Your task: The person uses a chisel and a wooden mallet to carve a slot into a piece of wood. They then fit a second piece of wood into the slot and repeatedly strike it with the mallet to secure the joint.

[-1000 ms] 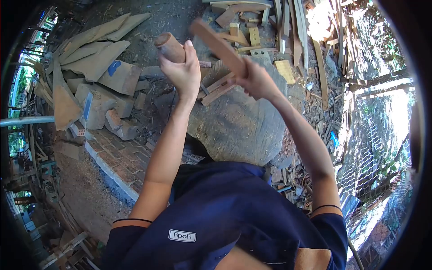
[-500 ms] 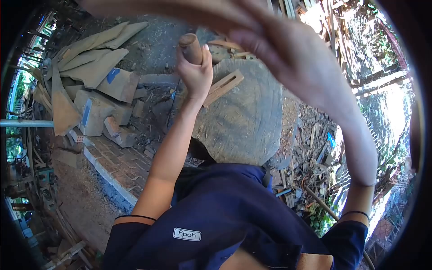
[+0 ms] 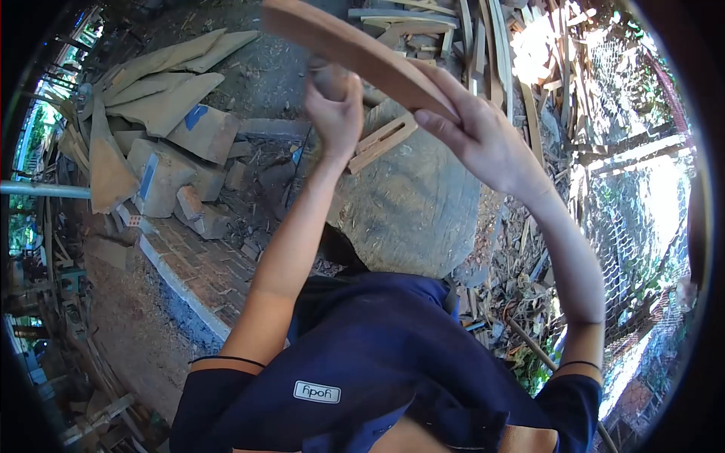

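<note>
My left hand (image 3: 337,124) is closed around a thick, round-ended wooden handle (image 3: 326,78). The far part of that tool is hidden, so its kind does not show. A long, slightly curved piece of wood (image 3: 362,57) is gripped near its lower right end by my right hand (image 3: 483,140). It slants up to the left, above and past my left hand. Beneath both hands is a broad wooden chopping block (image 3: 411,204). A small wooden block with a slot (image 3: 383,142) lies on its far left edge, close to my left wrist.
Large wood offcuts (image 3: 162,106) are piled at the left, with a low brick ledge (image 3: 204,272) nearer me. Long wooden strips (image 3: 483,45) lie at the far right. Wire mesh fencing (image 3: 619,219) runs along the right side, with chips and debris on the ground before it.
My right hand has come lower and a little left with the curved wood, which now shows more fully. My left hand keeps its hold on the handle and has hardly moved.
</note>
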The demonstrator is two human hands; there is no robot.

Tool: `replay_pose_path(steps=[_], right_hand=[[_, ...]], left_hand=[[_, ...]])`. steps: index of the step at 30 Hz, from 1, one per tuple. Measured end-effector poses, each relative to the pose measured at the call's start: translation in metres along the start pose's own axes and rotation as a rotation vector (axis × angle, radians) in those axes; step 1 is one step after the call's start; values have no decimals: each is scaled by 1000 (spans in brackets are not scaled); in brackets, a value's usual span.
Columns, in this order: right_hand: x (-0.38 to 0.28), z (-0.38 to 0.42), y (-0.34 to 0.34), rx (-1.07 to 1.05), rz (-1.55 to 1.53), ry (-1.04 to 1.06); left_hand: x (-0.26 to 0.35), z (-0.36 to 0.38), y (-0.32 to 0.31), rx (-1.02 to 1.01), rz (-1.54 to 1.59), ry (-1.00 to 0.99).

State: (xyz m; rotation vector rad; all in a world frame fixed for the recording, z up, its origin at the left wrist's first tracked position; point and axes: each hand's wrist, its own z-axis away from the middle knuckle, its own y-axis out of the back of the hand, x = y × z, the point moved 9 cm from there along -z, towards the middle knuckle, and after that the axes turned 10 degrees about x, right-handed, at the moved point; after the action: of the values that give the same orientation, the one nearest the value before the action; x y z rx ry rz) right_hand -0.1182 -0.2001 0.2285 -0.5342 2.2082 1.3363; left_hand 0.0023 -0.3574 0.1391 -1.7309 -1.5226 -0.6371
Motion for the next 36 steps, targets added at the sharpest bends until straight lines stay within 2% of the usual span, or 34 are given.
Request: replay_pose_path(steps=[1,2,3,5,7,9,11,13,14,17,18,20,22,24,27,30,32,34,36], right_hand=[[9,-1,-6,-7,6,6],[29,0,-13,16,-25,-119],[50,2,-22,42,-58,-244],[97,12,-67,-164,-12,-456],[131,23,-105,-216,71,-472],[155,32,-135,-178,139,-463],[158,39,-147,-165,193,-460],[161,47,-149,-151,182,-589],[159,47,-151,-161,175,-581],[160,48,-149,-170,165,-571],[160,48,-148,-145,183,-559],[159,51,-150,-135,179,-539],[164,51,-150,-110,166,-561],[164,50,-153,-102,134,-533],[165,53,-153,-95,133,-519],[168,53,-152,-93,155,-523],[167,54,-153,-81,133,-515],[167,53,-152,-93,163,-530],[168,52,-150,-97,192,-566]], left_hand=[[-10,-3,5,16,38,131],[-10,-5,10,24,31,141],[-15,-9,13,48,110,266],[-27,-12,19,98,223,448],[-40,-19,27,135,251,493],[-64,-24,42,199,253,580],[-76,-25,49,244,284,635],[-90,-24,60,313,284,715],[-98,-27,66,323,274,710],[-174,-6,104,517,299,926],[-199,2,116,532,290,927],[-242,34,155,747,198,1095],[-240,63,166,854,141,1165],[-211,77,167,961,88,1208],[-186,86,169,1091,105,1200],[-158,80,163,1128,117,1137],[-147,70,165,1061,132,1130],[-122,36,159,925,189,904],[-101,11,153,813,249,769]])
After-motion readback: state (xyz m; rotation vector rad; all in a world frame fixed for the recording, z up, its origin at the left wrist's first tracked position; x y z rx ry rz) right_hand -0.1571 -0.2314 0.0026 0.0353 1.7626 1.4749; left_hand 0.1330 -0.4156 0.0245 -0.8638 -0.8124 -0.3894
